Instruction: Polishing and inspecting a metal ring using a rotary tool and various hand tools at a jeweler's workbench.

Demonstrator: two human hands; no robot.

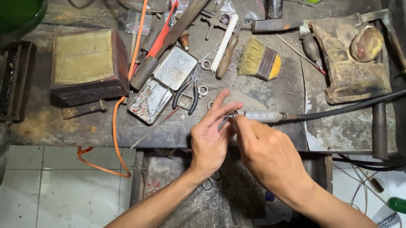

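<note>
Left hand (210, 141) at desk (58, 128) front edge, fingers pinching small ring (228, 115), steadying it for tool. Right hand (267, 154) wrapped round rotary handpiece (264, 116), tip at ring. Open drawer (213, 207) beneath, likely catching filings. Pliers (187, 94), brush (260, 60) within reach.

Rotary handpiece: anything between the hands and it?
Nothing visible. The right hand grips the rotary handpiece directly, its black flexible shaft trailing right. The left hand has its fingers at the tool tip, where they hide whatever is held.
</note>
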